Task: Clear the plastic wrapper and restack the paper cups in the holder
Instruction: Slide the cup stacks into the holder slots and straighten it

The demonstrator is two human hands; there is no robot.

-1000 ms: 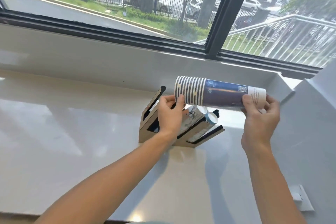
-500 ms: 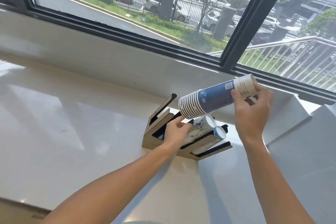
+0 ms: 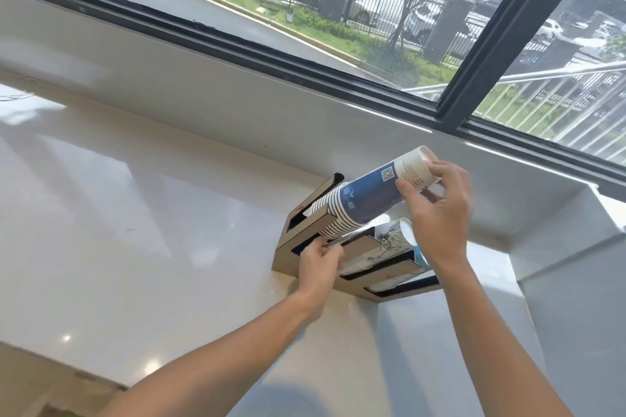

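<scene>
White countertop point(image 3: 142, 247) below a wide window point(image 3: 338, 10), street w/ parked cars outside. Center-right of frame: a brown cardboard holder point(image 3: 325, 223) w/ slanted slots. Right hand point(image 3: 437, 213) grips the base end of one blue paper-cup stack point(image 3: 369, 196); long axis runs diagonally, rims pointing lower left into the holder's top slot, base toward upper right. Half a sec ago the rims hung above the holder; now they sit inside it. Two more stacks point(image 3: 389, 244) lie in lower slots. Left hand point(image 3: 320, 267) is closed on the holder's front edge, as before.
</scene>
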